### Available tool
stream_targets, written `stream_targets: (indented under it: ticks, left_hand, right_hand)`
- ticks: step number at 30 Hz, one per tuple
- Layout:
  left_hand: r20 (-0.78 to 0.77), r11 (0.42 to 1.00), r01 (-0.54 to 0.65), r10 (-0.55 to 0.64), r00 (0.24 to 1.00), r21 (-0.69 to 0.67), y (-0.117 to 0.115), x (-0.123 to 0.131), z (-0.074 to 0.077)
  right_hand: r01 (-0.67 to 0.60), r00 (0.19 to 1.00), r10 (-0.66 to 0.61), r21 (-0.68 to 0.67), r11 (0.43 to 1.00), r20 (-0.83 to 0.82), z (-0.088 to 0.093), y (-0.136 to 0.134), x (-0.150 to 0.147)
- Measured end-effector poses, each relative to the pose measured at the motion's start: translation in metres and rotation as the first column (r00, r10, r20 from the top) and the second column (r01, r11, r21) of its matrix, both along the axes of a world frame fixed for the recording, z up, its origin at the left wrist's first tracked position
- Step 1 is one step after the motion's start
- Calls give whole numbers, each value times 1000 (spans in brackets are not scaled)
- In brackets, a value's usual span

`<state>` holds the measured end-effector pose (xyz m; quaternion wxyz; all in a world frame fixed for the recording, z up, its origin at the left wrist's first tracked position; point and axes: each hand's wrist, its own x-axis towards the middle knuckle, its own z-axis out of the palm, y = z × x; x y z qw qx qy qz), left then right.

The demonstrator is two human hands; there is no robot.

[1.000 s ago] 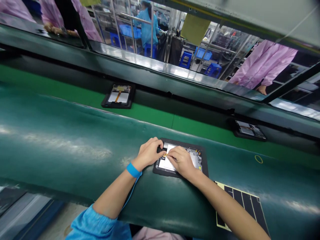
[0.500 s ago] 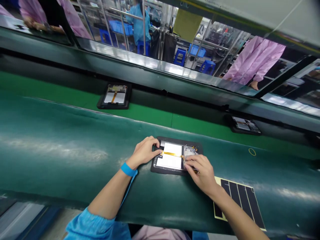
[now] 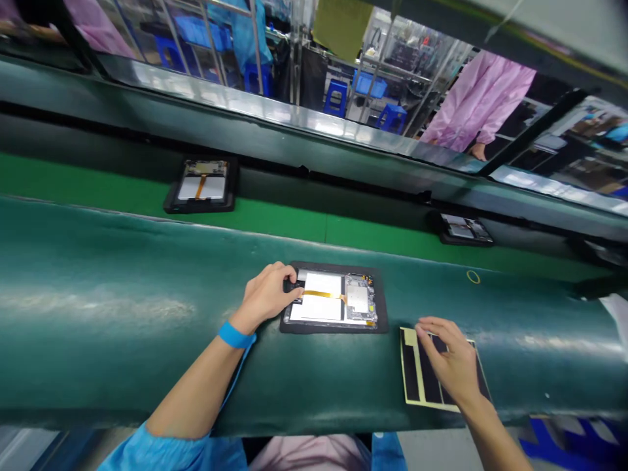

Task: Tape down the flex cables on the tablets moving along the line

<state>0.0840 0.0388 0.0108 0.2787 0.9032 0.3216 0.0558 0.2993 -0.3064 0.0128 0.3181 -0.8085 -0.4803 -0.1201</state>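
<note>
An opened tablet [image 3: 324,307] lies on the green work surface in a black frame, its inside facing up. White battery packs, an orange ribbon cable [image 3: 321,294] and a circuit board [image 3: 359,294] show in it. My left hand [image 3: 269,294] wears a blue wrist strap [image 3: 236,335] and grips the tablet's left end, thumb on the inside parts. To the right lies a cream sheet with black strips [image 3: 415,376]. Over its top edge, my right hand [image 3: 451,360] has thumb and forefinger pinched together; whatever is between the tips is too small to make out.
Behind the work surface, a lower green belt carries another opened tablet [image 3: 203,185] at left and one [image 3: 464,229] at right. A yellow ring [image 3: 473,277] lies right of my tablet. Beyond the metal ledge stand blue stools [image 3: 336,98] and a person in pink [image 3: 483,98].
My right hand has left the tablet's circuit board and moved right to the sheet of black strips. My left hand stays on the tablet. The whole view has shifted slightly.
</note>
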Motion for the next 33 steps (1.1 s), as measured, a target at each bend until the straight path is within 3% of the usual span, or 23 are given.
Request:
stream_targets:
  ticks: [8,13,15,18,21,24,27,33]
  left_hand:
    - [7,999,16,-16,1000,41,10,-4,-16]
    - [181,978,-59,22,983,201,1,-3,-7]
    - [270,954,-8,-77,960,300,-14,0,0]
    - [293,899,214,-338,894,383,-53,8,4]
    - [198,769,504,-606,770,393,-105,18,4]
    - [104,607,709,-781,616,359,-149,28,0]
    - [79,520,772,-844,531,365,-173,40,-8]
    - [17,496,755,-840,542,429,-183,60,-29]
  right_hand:
    - [113,979,-150,-241,964,-142,-7,-33,9]
    - [25,972,-94,-303,953,-217,-11,-31,2]
    - [9,973,-79,-305,952,-217,-11,-27,-1]
    - [9,975,-79,-320,947,-206,-9,-21,-3]
    - [2,978,-73,-344,939,-194,-4,-17,-2]
    - [-2,982,-65,-363,932,-175,-1,-15,0]
    - [-2,984,-62,-366,931,-164,0,-18,1]
    - [-55,989,2,-368,928,-145,-7,-31,-3]
